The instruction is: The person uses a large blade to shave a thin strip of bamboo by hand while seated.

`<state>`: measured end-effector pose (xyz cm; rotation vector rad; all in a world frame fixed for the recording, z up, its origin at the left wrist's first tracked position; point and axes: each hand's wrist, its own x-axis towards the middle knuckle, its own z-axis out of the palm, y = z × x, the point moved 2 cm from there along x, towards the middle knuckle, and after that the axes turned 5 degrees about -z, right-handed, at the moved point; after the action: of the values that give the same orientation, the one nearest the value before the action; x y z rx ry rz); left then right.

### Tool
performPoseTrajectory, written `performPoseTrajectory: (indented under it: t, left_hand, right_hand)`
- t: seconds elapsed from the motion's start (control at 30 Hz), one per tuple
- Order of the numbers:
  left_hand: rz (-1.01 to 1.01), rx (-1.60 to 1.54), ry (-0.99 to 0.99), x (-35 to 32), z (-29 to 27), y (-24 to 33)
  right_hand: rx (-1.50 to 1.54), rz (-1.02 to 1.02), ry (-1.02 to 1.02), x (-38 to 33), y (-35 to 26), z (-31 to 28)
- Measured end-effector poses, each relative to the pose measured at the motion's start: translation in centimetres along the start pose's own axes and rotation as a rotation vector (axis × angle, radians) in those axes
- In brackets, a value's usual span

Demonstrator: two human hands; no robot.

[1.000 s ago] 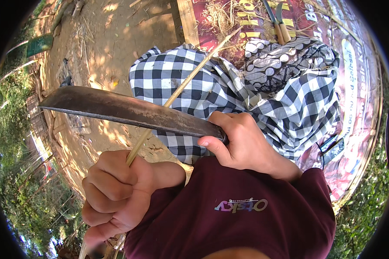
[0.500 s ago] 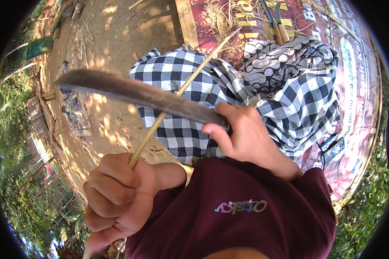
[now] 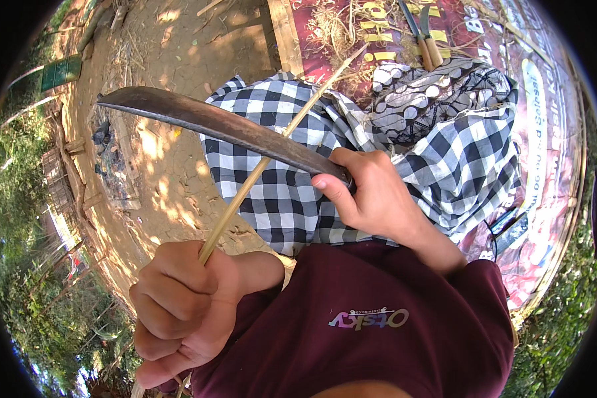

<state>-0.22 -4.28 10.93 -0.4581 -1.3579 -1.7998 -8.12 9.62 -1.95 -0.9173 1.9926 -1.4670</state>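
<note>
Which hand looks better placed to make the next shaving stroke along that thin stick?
Probably the right hand: it grips the curved blade, which crosses the bamboo strip. The left hand just clamps the strip's lower end.

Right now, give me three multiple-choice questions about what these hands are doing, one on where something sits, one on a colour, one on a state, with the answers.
1. Where does the thin stick lie relative to the blade?
A. crossing it
B. far off on the ground
C. inside a bag

2. What colours is the cloth under the blade?
A. plain green
B. black and white checks
C. yellow stripes

3. How is the right hand?
A. open and flat
B. closed around the blade's handle end
C. resting on the ground

Answers: 1 A, the stick runs from the left hand up past the blade's edge. 2 B, the checks are clear. 3 B, fingers wrap the handle end.
</note>
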Motion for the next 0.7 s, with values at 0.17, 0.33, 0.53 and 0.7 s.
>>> performPoseTrajectory:
  t: [0.17,0.33,0.53,0.7]
  left_hand:
    - [0.025,-0.021,0.012,0.1,0.4,-0.5]
    - [0.034,-0.012,-0.016,0.1,0.4,-0.6]
    - [0.046,0.008,0.041,0.4,-0.7,-0.4]
    - [0.029,0.036,-0.008,0.3,0.2,0.3]
  right_hand:
    - [0.022,-0.137,0.012,-0.8,-2.1,0.2]
    - [-0.054,0.035,0.023,0.4,0.9,-0.4]
    - [-0.043,-0.044,-0.002,-0.2,-0.9,-0.2]
    - [-0.014,-0.224,-0.014,-1.0,-2.3,-0.3]
